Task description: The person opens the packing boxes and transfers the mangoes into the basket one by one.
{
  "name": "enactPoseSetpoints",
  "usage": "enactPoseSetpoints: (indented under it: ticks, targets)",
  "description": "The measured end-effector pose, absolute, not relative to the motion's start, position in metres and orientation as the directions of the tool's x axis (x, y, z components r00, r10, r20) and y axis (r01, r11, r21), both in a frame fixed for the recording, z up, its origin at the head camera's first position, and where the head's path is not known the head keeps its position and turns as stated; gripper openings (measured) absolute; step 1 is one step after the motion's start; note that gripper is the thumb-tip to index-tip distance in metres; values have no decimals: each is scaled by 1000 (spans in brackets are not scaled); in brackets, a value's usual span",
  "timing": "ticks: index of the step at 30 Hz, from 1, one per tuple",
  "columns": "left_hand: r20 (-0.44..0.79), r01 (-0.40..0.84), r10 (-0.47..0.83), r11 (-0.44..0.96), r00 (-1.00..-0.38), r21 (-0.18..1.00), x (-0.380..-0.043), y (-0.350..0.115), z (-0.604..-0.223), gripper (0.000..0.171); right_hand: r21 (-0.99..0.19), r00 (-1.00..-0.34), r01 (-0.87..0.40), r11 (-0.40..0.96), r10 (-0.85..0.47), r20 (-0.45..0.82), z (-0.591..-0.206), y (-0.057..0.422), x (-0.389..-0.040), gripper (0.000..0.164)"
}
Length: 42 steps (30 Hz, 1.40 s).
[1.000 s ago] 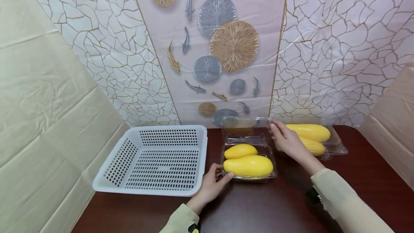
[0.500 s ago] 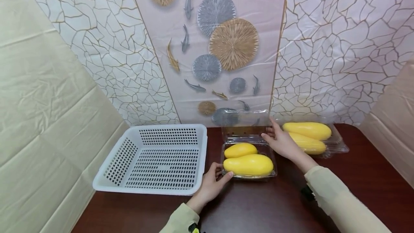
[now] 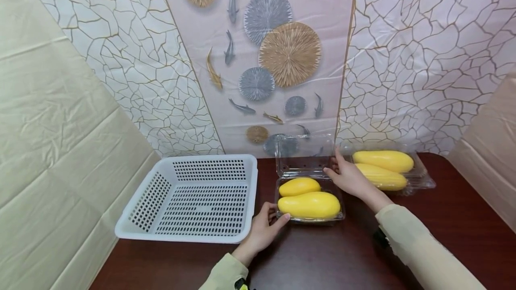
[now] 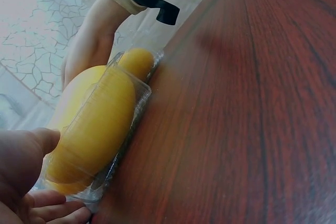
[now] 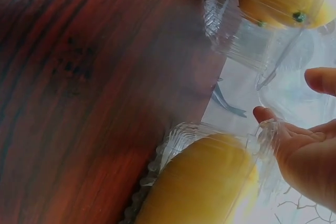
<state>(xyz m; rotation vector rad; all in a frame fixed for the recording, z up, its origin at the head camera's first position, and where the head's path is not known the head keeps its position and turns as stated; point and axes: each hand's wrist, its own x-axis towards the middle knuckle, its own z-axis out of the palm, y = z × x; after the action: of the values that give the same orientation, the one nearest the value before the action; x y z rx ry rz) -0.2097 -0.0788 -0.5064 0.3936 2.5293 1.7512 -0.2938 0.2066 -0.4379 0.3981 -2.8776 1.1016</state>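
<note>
A clear plastic clamshell box (image 3: 341,216) sits in the middle of the table, its hinged lid (image 3: 304,162) standing upright at the back. Inside lie a large yellow oblong fruit (image 3: 309,205) and a smaller yellow fruit (image 3: 299,187) behind it. My left hand (image 3: 264,227) holds the box's front left corner, thumb in front and fingers along the side; the left wrist view shows this hand (image 4: 23,177) beside the large fruit. At the lid's right edge is my right hand (image 3: 350,176), thumb and fingers spread apart, fingertips at the plastic.
A white perforated basket (image 3: 177,238) stands on the left of the dark wood table (image 3: 314,258). Behind my right hand, at the back right, is another clear box (image 3: 423,180) with two yellow fruits (image 3: 383,161). A patterned cloth (image 3: 290,55) hangs behind the table.
The lid has tilted back to stand more upright. My right hand has loosened from its top corner and moved slightly left and lower along its edge. My left hand stays at the corner.
</note>
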Motion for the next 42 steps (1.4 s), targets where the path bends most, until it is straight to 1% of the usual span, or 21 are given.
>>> enactPoseSetpoints:
  ticks: [5,11,22,34,42]
  targets:
    - [106,180,231,331,-967,926,-209,-79,-505,40,-597,-969,-243,764,-226,105,-437,204,-296,84]
    - [98,175,235,338,-967,925,-210,-80,-506,41,-577,-970,-233,783,-227,84,-436,203,-299,86]
    - [84,168,242,350,-967,922,-212,-81,-506,42,-529,-979,-147,836,-201,-46,-429,198,-307,86]
    - [81,163,238,348,-968,923,-211,-81,-504,42,-468,-975,-136,873,-201,-91,-427,192,-314,84]
    - [70,153,237,353,-969,923,-210,-81,-504,43,-489,-959,-145,860,-244,-145,-430,193,-310,82]
